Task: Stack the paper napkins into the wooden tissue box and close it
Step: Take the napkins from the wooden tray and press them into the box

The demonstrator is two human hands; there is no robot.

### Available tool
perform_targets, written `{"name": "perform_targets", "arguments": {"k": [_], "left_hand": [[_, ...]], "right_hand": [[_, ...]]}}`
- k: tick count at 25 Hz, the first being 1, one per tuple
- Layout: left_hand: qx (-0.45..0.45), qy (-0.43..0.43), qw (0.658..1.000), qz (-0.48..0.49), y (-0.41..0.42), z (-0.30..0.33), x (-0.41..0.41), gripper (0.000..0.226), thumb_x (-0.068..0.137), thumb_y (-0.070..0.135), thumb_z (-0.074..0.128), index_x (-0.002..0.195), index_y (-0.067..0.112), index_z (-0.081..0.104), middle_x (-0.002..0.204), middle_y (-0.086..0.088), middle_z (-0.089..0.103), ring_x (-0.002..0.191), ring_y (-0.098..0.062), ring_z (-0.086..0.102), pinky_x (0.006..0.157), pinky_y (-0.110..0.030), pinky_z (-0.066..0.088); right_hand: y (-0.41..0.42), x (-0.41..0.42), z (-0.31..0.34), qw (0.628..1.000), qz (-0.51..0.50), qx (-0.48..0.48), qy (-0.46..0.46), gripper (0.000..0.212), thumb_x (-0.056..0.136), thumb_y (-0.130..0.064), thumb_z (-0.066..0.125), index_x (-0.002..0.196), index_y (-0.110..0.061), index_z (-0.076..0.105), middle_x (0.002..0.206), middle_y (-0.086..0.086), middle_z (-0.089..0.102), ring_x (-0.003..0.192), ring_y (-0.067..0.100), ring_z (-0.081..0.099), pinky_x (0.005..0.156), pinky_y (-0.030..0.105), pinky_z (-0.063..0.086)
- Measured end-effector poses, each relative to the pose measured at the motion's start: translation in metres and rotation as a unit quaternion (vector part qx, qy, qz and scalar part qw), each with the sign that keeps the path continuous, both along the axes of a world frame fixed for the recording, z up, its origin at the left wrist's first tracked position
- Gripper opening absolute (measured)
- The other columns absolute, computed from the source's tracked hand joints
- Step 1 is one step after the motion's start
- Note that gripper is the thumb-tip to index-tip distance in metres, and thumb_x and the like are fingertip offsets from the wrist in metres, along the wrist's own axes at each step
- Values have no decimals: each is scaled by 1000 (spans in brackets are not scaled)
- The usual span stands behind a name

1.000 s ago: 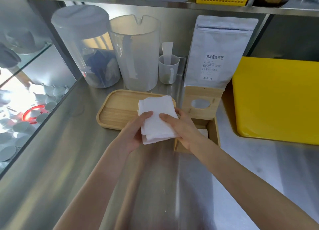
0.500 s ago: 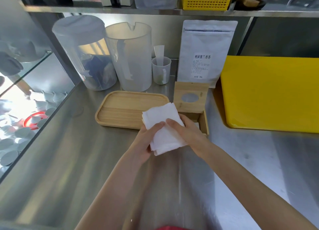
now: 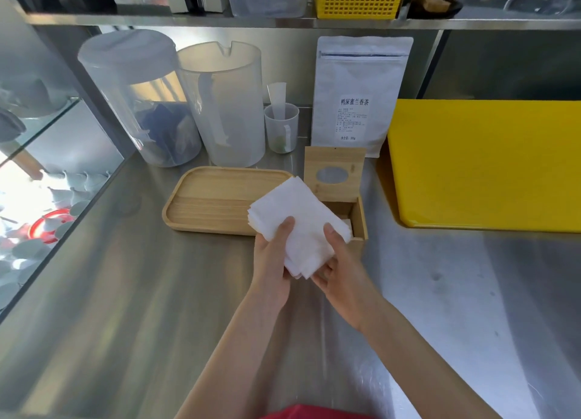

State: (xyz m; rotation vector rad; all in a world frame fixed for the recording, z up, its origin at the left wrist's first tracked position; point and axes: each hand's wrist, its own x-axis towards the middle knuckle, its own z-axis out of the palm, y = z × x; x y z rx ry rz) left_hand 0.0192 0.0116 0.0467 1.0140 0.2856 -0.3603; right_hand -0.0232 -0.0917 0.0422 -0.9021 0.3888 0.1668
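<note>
A stack of white paper napkins (image 3: 300, 220) is held above the steel counter, turned diagonally. My left hand (image 3: 273, 261) grips its left side with the thumb on top. My right hand (image 3: 341, 275) grips its right side and lower corner. Just behind and to the right stands the wooden tissue box (image 3: 360, 220), open, with its lid (image 3: 334, 175) upright and showing an oval hole. The napkins hide most of the box's inside; a bit of white shows at its right wall.
A wooden tray (image 3: 207, 198) lies left of the box. Behind stand two clear plastic pitchers (image 3: 226, 104), a small measuring cup (image 3: 281, 129) and a white tea pouch (image 3: 358, 94). A yellow board (image 3: 484, 163) lies at the right. A glass case edge (image 3: 63, 217) borders the left.
The napkin stack has turned from nearly square to diagonal and shifted slightly right toward the box, both hands still holding it. The view has pulled back a little.
</note>
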Motion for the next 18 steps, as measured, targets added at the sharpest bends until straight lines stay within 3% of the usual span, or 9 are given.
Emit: {"name": "perform_targets", "arguments": {"k": [2, 5, 13, 16, 18], "left_hand": [[-3, -23, 1000, 0, -8, 0, -8, 47, 84, 22, 62, 129, 20, 48, 122, -9, 64, 110, -27, 63, 91, -48, 52], [-11, -32, 999, -1, -16, 1, -15, 48, 83, 21, 63, 128, 24, 48, 122, -5, 65, 110, -23, 63, 94, -47, 51], [-14, -73, 997, -26, -17, -1, -16, 46, 82, 18, 63, 126, 19, 51, 118, -5, 67, 109, -21, 63, 91, -40, 54], [17, -101, 992, -79, -2, 4, -7, 57, 71, 32, 66, 124, 15, 53, 115, -5, 67, 106, -18, 64, 84, -29, 56], [70, -120, 984, -110, 9, 9, 1, 63, 72, 39, 68, 126, 14, 50, 112, -1, 66, 97, -13, 65, 78, -26, 55]], "right_hand": [[3, 0, -1, 997, -14, 71, -27, 53, 72, -44, 67, 118, -23, 52, 119, 5, 65, 114, 22, 59, 102, 42, 44], [3, 5, -1, 992, -35, 120, -34, 63, 64, -40, 72, 121, -22, 50, 125, 9, 61, 118, 26, 55, 104, 47, 41], [1, 7, -7, 996, -79, 42, -25, 74, 65, -35, 78, 129, -24, 42, 124, 10, 58, 113, 26, 58, 97, 50, 47], [-16, 4, -6, 995, -63, -12, -77, 55, 71, -29, 70, 122, -24, 50, 114, 6, 67, 104, 25, 65, 80, 39, 58], [-29, 2, -4, 995, -36, -37, -88, 42, 74, -29, 66, 115, -28, 53, 112, 4, 68, 103, 23, 66, 76, 36, 59]]}}
